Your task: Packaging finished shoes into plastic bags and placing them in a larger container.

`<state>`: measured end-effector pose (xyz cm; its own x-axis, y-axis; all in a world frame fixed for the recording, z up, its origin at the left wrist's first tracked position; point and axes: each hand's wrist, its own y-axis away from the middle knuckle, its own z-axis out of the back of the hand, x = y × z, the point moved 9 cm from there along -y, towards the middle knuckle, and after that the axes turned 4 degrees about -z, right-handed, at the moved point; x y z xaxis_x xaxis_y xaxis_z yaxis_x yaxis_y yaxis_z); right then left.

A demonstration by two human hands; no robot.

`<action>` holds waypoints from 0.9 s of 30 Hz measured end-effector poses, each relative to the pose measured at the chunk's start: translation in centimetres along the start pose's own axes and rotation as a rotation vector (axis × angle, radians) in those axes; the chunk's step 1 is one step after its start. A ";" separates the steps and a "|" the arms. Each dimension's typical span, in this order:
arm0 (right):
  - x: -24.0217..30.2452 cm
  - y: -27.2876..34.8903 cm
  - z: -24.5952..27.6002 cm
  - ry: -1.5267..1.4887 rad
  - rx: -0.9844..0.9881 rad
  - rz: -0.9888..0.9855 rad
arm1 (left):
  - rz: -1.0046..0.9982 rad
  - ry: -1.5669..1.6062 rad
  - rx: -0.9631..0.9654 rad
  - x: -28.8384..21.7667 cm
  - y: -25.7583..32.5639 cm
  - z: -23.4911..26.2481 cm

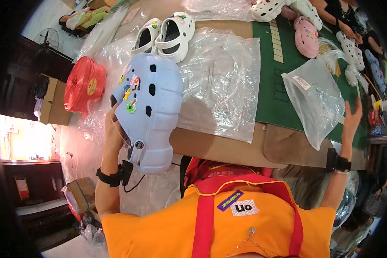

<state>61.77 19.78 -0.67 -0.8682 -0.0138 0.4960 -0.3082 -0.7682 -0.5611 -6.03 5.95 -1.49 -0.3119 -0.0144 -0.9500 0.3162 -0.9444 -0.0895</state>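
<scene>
At the left, my left hand holds up a light blue clog by its opening; the fingers are partly hidden behind it. Small colourful charms dot the toe of the clog. Out to the right, my right hand is open, its visible fingers spread apart. Beside those fingers is a clear plastic bag with a small white label; whether they touch it I cannot tell. A pair of white clogs stands just beyond the blue one. A flat clear bag lies on the table in front of me.
A red roll of plastic twine sits at the left. A green mat covers the table's right part, with a pink clog and more white clogs farther back. Another person's hand shows at the far right.
</scene>
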 end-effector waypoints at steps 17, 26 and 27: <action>27.6 21.2 -16.9 -0.460 1.261 0.658 | 0.131 0.190 -0.309 6.9 5.9 6.9; 27.4 9.6 -11.0 -0.592 0.857 0.365 | 0.125 0.215 -0.263 4.8 5.2 5.7; 27.9 9.5 -9.8 -0.522 0.792 0.503 | 0.121 0.221 -0.264 4.7 5.2 5.6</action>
<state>30.82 18.42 1.32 -0.4942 -0.5716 0.6551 0.5407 -0.7921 -0.2832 -10.90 -0.83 -4.71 -0.0657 -0.0221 -0.9976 0.5681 -0.8228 -0.0192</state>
